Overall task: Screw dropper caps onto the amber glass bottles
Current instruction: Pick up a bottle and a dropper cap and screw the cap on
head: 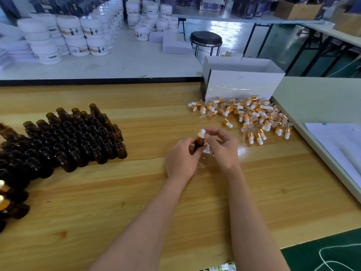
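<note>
My left hand [182, 160] grips an amber glass bottle [198, 144] upright above the wooden table [136, 192]. A dropper cap [201, 133] with a gold collar and white bulb sits on the bottle's neck. My right hand [221, 146] pinches that cap with thumb and fingertips. Several open amber bottles [74, 141] stand packed together at the left. A loose pile of dropper caps [248, 116] lies at the right rear of the table. At the far left edge, capped bottles [5, 200] are partly cut off.
A white open box [240, 83] stands behind the cap pile. A pale side table [312, 98] with paper sheets [340, 145] adjoins on the right. White jars [74, 36] are stacked on the table behind. A black stool [206, 41] stands beyond.
</note>
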